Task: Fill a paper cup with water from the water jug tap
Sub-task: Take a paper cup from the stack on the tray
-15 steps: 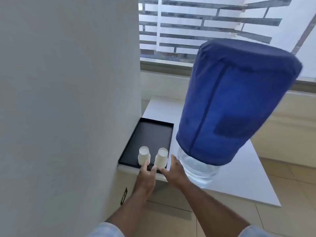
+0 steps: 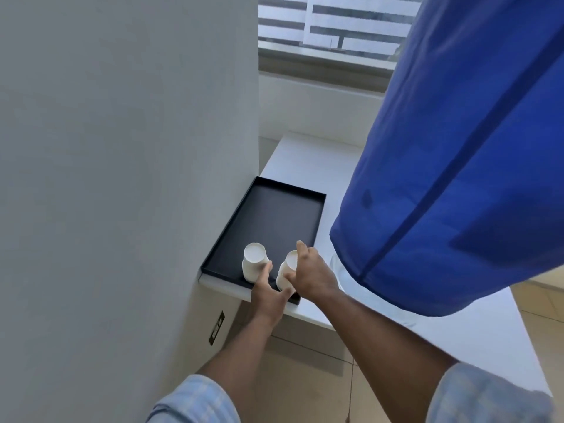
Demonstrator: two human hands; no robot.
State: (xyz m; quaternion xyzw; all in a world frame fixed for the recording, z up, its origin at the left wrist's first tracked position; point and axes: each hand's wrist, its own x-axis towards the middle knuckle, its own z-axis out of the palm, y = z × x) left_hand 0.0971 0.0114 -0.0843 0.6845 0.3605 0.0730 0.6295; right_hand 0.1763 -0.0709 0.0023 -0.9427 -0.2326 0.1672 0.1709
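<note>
Two white paper cups stand upside down at the near end of a black tray (image 2: 283,215). The left cup (image 2: 254,260) has a fingertip of my left hand (image 2: 268,296) resting against its side. That hand lies between the two cups with its fingers apart, the thumb at the foot of the right cup (image 2: 288,265). My right hand (image 2: 312,274) wraps around the right cup from the right, thumb up by its top. The water jug (image 2: 457,178) under a blue cloth cover stands to the right, its clear lower part (image 2: 346,277) showing. The tap is hidden.
A grey wall (image 2: 122,178) rises right beside the tray on the left. The tray and jug stand on a white counter (image 2: 305,160) whose near edge is just under my hands. A window with blinds (image 2: 335,25) is at the back, tiled floor below.
The view has come closer to the tray. My right hand has moved from the counter edge onto the right cup. My left hand has slid up between the two cups.
</note>
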